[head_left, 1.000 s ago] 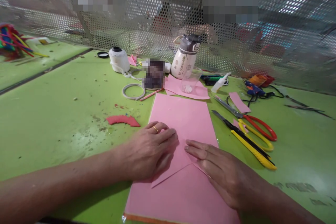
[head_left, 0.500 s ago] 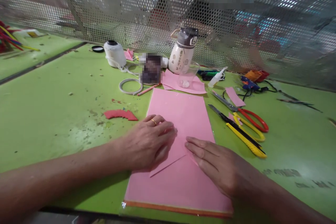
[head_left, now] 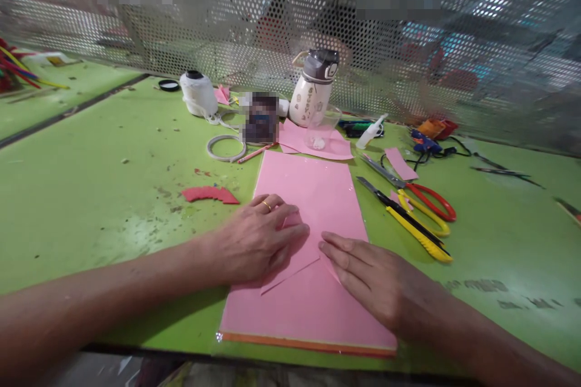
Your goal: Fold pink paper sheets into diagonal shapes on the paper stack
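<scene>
A stack of pink paper sheets [head_left: 313,193] lies on the green table [head_left: 91,193] in front of me. On top of it sits a smaller folded pink piece [head_left: 303,254] with a slanted edge. My left hand [head_left: 258,239], with a gold ring, lies flat on the folded piece, fingers stretched out and pressed down. My right hand [head_left: 372,278] lies flat beside it on the right part of the fold, fingertips almost meeting those of the left. Neither hand grips anything.
To the right lie a yellow utility knife [head_left: 415,231] and red-and-yellow scissors [head_left: 426,202]. Red paper scraps [head_left: 209,195] lie to the left. Behind stand a white bottle [head_left: 313,91], a thread spool [head_left: 196,92], a tape ring [head_left: 226,148], a pencil [head_left: 256,153] and a perforated metal screen [head_left: 454,42].
Both hands stay pressed on the folded pink piece, shifting only slightly. The camera has tilted, so the table's near edge now shows.
</scene>
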Available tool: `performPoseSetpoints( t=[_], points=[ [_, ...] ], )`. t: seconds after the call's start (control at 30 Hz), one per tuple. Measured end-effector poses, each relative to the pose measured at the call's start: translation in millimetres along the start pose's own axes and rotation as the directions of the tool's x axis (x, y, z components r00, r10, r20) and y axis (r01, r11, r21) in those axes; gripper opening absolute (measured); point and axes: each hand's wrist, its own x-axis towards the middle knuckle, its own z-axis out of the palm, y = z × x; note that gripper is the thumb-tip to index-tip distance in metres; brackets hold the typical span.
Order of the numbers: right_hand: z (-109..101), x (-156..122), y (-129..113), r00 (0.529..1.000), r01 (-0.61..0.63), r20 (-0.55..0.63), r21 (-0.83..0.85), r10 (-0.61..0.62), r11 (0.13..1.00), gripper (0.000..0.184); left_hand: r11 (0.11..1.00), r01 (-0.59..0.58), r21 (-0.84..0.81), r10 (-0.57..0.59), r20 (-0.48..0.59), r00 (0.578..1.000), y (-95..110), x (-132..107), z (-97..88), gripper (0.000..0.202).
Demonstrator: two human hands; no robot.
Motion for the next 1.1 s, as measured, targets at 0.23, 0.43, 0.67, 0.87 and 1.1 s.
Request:
performPoseSetpoints(
  t=[0.23, 0.43, 0.67, 0.87, 1.1],
  points=[
    [1.2, -7.6, -11.9, 0.999, -0.034, 0.016, 0.038, 0.034, 0.999, 0.038, 0.996, -0.055, 0.068, 0.054, 0.009, 0.998, -2.8, -2.5, 0.1, 0.036],
    [-4.8, -22.5, -23.5, 0.990, -0.135, -0.008, 0.151, 0.137, 0.979, 0.039, 0.990, -0.064, 0.127, 0.060, 0.035, 0.998, -3.4, -2.6, 3.2, 0.041],
    [2.9, 6.0, -2.7, 0.937, -0.253, -0.134, 0.378, 0.323, 0.890, 0.041, 0.991, -0.050, 0.125, 0.051, -0.001, 0.999, -1.0, -1.0, 3.6, 0.037],
    [28.8, 22.0, 10.9, 0.963, -0.250, -0.010, 0.330, 0.269, 0.910, 0.052, 0.987, -0.065, 0.144, 0.059, 0.045, 0.997, -1.5, 2.0, 2.8, 0.026],
    [23.0, -0.3, -2.4, 0.956, -0.268, -0.031, 0.296, 0.290, 0.917, 0.055, 0.991, -0.062, 0.120, 0.059, 0.031, 0.998, -2.1, 0.0, 1.2, 0.037]
  ],
)
